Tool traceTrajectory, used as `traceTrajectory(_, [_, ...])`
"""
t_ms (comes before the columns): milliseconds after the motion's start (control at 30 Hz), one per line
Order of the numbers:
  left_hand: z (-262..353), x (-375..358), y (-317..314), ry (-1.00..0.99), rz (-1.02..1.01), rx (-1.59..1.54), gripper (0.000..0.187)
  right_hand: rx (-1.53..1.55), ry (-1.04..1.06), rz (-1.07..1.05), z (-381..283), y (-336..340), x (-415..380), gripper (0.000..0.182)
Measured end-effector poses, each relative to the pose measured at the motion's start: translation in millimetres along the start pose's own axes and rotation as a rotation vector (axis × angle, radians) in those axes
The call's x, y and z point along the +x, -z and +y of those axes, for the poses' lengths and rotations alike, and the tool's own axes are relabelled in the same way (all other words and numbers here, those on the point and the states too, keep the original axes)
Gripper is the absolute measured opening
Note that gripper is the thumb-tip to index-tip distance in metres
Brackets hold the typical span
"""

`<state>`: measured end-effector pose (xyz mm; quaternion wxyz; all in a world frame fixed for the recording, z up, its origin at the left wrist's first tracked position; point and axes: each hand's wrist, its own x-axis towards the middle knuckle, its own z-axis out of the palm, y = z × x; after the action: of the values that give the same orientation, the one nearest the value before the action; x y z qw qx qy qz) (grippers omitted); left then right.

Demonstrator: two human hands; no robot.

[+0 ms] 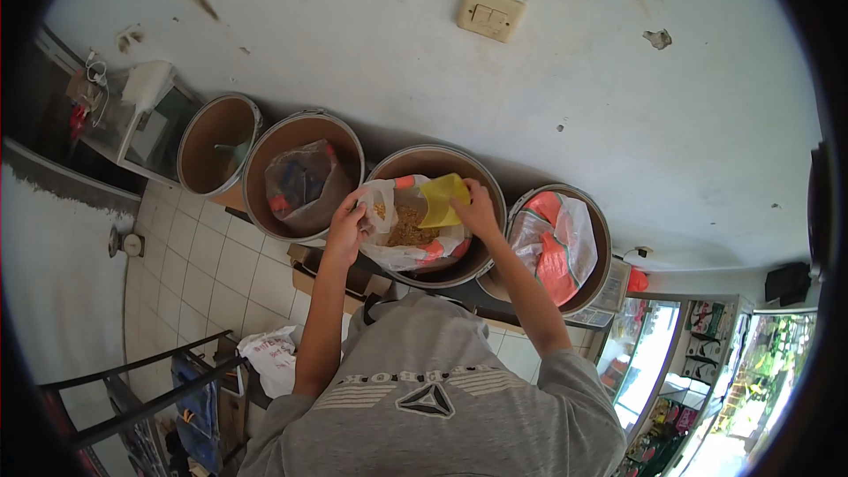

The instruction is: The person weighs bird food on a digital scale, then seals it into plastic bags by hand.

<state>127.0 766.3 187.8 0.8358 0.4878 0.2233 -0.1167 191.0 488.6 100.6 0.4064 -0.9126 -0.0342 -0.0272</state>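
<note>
My right hand is closed on a yellow scoop, which is tilted over the open sack inside the third drum. Golden-brown grains lie in that white and orange sack. At the sack's left side, my left hand pinches a small clear plastic bag with some grains in it. The inside of the scoop is partly hidden, so its contents cannot be made out.
Two more drums stand to the left, one with a pale object inside, the other holding a plastic sack. On the right, another drum holds a red and white sack. A wall with a switch rises behind.
</note>
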Motion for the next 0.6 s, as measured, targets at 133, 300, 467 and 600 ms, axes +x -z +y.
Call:
traceTrajectory(133, [2, -5, 10, -0.039, 0.032, 0.011, 0.03, -0.124, -0.083, -0.143, -4, -39, -13, 0.059])
traceTrajectory(300, [4, -13, 16, -0.054, 0.072, 0.003, 0.032, -0.347, -0.105, -0.399, 1, -66, -14, 0.053])
traceTrajectory(467, [-2, -15, 24, -0.068, 0.099, -0.04, 0.034, -0.395, -0.134, -0.398, 1, -74, -17, 0.058])
traceTrajectory(600, [-3, -19, 24, -0.069, 0.125, -0.047, 0.033, -0.418, -0.34, -0.55, 3, -73, -12, 0.052])
